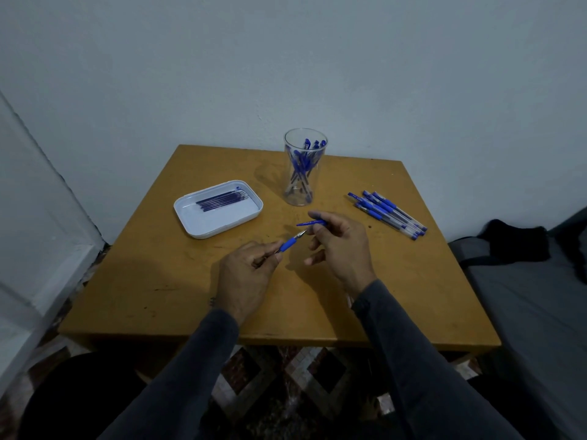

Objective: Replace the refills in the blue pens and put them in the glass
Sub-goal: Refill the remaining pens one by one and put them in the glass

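Observation:
My left hand (246,276) grips a blue pen (289,243) by its barrel, its blue grip and metal tip pointing up and to the right. My right hand (341,246) holds a blue cap (310,222) between thumb and fingers, just above the pen's tip and apart from it. A clear glass (304,182) with several blue pens stands at the back middle of the wooden table (152,281). Several dark refills (222,200) lie in a white tray (203,227) at the left. Several capped blue pens (389,214) lie in a pile at the right.
The table stands against a pale wall, with a wall corner at the left. A grey cushioned seat (533,296) with a black cloth (514,239) on it lies to the right. Patterned floor shows below the table's front edge.

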`<state>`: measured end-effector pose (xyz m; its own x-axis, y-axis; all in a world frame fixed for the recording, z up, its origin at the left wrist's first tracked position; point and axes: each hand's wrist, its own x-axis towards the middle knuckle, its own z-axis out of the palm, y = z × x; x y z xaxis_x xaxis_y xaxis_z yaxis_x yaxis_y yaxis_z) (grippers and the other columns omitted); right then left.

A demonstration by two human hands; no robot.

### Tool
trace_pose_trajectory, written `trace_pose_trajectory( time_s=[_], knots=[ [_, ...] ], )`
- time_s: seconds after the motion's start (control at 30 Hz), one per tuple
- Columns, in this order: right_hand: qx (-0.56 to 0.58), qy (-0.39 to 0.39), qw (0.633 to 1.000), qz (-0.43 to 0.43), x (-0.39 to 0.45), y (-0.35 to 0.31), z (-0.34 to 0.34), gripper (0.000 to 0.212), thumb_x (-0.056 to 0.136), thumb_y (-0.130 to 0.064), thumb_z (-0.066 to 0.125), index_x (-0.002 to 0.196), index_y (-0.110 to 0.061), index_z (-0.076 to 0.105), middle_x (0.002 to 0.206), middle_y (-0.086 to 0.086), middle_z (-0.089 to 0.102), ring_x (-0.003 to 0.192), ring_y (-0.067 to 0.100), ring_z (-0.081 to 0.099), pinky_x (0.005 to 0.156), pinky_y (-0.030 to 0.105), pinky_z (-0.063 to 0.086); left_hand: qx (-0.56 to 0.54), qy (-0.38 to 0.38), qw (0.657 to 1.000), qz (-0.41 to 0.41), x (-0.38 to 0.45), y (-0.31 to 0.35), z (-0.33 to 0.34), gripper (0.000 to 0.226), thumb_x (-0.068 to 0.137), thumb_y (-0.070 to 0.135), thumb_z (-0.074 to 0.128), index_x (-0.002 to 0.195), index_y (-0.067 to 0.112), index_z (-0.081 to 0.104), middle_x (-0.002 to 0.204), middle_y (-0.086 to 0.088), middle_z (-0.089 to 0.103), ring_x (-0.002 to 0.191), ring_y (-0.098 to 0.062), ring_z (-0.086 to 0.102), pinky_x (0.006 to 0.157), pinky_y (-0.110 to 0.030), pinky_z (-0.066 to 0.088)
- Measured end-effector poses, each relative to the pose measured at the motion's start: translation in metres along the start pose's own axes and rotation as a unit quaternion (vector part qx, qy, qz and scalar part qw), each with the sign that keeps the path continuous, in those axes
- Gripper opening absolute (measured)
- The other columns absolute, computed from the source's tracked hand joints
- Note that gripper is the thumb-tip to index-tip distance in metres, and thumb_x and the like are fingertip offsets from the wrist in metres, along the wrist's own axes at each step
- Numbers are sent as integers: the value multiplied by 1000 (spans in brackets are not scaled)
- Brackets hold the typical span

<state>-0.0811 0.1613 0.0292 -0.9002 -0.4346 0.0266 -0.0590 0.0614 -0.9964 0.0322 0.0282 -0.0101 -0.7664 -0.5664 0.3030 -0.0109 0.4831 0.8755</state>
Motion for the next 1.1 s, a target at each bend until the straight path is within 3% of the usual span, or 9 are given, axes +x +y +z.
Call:
trace_pose_trajectory(
  time_s=[0.17,0.3,0.47,0.83,1.1],
  knots=[
    [-20,6,1000,2,0,0,-6,37,102,-1,55,136,-14,64,97,14,68,68,13,59,51,33,59,12,-7,1000,1,1,-2,1,32,92,15,71,122,23,71,95,9,69,91,-4,59,75,-9,48],
    [-52,-35,998,10,-2,0,-6,39,102,-3,57,138,-17,62,97,14,67,68,15,60,51,33,58,4,-18,1000,3,1,-4,1,31,91,16,72,122,22,72,94,9,69,90,-6,61,75,-12,50],
    [-15,-38,999,31,-4,0,-4,19,100,-11,65,116,-15,56,91,11,76,69,25,69,51,37,58,9,-35,999,14,0,-3,-1,32,92,17,71,123,22,71,93,10,69,88,-6,60,71,-11,48],
    [54,-67,995,45,-10,4,4,27,96,1,65,113,-11,48,91,24,74,71,34,72,48,35,57,10,-63,998,28,2,-6,-5,30,96,17,65,125,24,69,89,4,65,81,-14,55,68,-25,48],
    [56,-79,994,46,-8,2,5,26,96,3,63,115,-6,47,86,24,74,67,31,72,47,34,58,9,-59,998,30,3,-10,-6,29,95,14,65,122,24,71,91,7,66,82,-12,57,68,-19,47]
  ],
)
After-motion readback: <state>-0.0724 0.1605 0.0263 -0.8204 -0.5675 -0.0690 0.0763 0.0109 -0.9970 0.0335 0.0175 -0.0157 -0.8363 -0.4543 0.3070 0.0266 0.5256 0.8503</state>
